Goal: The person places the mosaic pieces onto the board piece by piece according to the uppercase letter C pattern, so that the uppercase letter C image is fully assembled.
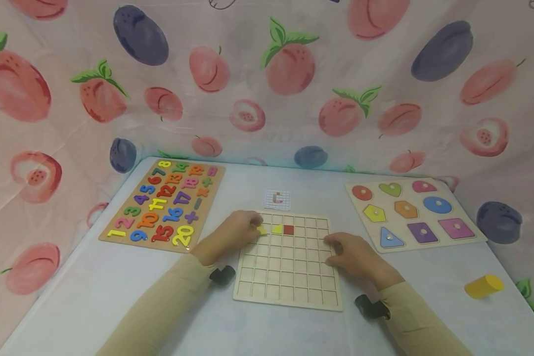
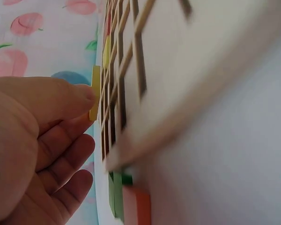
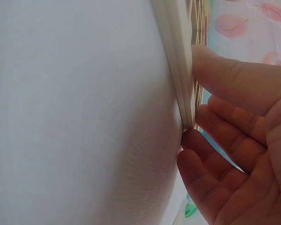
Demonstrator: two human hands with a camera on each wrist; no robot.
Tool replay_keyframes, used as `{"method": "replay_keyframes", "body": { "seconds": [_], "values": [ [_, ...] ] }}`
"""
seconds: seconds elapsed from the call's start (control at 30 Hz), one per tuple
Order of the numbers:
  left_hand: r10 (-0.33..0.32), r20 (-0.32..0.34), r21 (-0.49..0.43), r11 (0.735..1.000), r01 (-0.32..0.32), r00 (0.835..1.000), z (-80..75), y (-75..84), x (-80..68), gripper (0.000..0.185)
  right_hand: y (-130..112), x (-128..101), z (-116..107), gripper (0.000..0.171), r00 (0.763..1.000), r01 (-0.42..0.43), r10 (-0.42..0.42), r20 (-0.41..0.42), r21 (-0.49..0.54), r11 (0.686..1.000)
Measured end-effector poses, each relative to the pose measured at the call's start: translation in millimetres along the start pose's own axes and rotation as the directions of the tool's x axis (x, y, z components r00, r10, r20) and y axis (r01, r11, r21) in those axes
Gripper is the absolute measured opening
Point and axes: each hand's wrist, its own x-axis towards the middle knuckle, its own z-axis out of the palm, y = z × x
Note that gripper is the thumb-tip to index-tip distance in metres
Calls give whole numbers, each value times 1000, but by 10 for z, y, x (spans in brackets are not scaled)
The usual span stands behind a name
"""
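Note:
A wooden grid board (image 1: 289,277) lies flat at the table's middle. In its second row sit a yellow piece (image 1: 277,229) and a red square piece (image 1: 289,229). My left hand (image 1: 254,228) pinches another yellow piece (image 1: 262,230) at the board's upper left. In the left wrist view the thumb (image 2: 82,96) presses this yellow piece (image 2: 94,91) against the grid (image 2: 178,70). My right hand (image 1: 331,247) holds the board's right edge, with the thumb (image 3: 215,70) on top and the fingers at the rim (image 3: 178,61).
A small pattern card (image 1: 277,199) lies just behind the board. A number puzzle (image 1: 164,205) sits at the back left and a shape puzzle (image 1: 414,212) at the back right. A yellow cylinder (image 1: 483,286) lies near the right edge. Green and orange pieces (image 2: 131,201) sit by the board's left side.

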Motion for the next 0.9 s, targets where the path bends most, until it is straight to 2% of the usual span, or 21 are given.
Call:
{"method": "replay_keyframes", "body": {
  "seconds": [0.23, 0.53, 0.8, 0.9],
  "values": [
    [56, 24, -7, 998, -56, 998, 62, 130, 63, 36, -7, -3, -6, 54, 1000, -3, 3, 5, -4, 1000],
    [148, 32, -15, 989, -148, 988, 152, 211, 140, 38, -10, -9, -12, 55, 1000, -3, 3, 6, 6, 1000],
    [132, 47, -31, 991, -130, 990, 217, 312, 178, 37, 16, 8, -3, 55, 1000, -3, 3, 11, -8, 1000],
    [145, 39, -32, 989, -143, 989, 246, 341, 210, 35, 23, 12, -5, 54, 1000, 6, -6, 9, -4, 1000]
  ]
}}
